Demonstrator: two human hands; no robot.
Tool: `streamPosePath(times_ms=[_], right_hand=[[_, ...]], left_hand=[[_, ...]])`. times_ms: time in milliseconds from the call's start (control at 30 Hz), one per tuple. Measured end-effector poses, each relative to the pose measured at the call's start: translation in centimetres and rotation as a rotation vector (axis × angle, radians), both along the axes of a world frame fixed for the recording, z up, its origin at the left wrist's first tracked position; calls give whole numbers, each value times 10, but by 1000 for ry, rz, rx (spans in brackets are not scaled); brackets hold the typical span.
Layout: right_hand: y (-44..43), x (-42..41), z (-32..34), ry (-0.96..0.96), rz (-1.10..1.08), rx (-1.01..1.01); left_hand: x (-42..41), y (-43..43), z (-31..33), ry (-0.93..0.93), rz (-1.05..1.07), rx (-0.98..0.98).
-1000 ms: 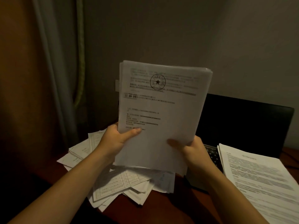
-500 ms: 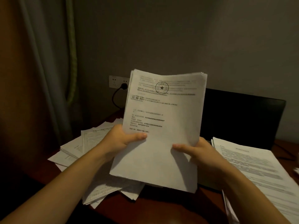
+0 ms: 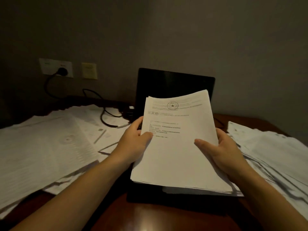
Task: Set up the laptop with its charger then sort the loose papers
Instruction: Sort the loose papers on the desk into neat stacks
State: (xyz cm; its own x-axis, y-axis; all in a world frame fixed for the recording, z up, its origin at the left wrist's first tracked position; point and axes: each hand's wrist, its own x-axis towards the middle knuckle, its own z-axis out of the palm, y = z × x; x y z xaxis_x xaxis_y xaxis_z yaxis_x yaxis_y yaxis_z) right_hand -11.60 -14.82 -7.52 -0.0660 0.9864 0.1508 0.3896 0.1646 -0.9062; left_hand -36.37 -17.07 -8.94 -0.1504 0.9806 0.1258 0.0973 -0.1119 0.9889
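Note:
I hold a thick stack of printed papers (image 3: 176, 147) with a round stamp near its top, over the open black laptop (image 3: 173, 82). My left hand (image 3: 133, 144) grips the stack's left edge, thumb on the top sheet. My right hand (image 3: 221, 152) grips the right edge the same way. The stack hides the laptop's keyboard; only the dark screen and the front edge of its base show. A black charger cable (image 3: 106, 117) runs from a plug (image 3: 62, 71) in the wall socket across the papers to the laptop's left side.
Loose papers (image 3: 41, 147) lie spread wide over the left of the wooden desk (image 3: 146, 214). Another pile of sheets (image 3: 273, 155) lies on the right. A yellowish wall plate (image 3: 89, 70) sits beside the socket. A grey wall stands close behind.
The stack has come down from upright in front of my face to a lower, flatter position over the laptop. The view has swung left and down, showing more of the desk and socket.

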Motion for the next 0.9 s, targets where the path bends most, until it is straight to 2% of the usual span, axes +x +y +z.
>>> streamPosePath(times_ms=[233,400,567,767,900], right_hand=[[8,47,-9,-172,-49,-4],[18,51,-13,-302,-119,67],[30,58,-33,-631,-169,204],[37,70,-43,-665,-114,159],[33,68,-42,-805,-105,108]], left_hand=[[36,15,-3,263,-44,-44],[45,24,-7,657,-32,23],[47,27,-25,975,46,70],[48,28,-35,1128,78,94],[47,26,-36,1138,97,81]])
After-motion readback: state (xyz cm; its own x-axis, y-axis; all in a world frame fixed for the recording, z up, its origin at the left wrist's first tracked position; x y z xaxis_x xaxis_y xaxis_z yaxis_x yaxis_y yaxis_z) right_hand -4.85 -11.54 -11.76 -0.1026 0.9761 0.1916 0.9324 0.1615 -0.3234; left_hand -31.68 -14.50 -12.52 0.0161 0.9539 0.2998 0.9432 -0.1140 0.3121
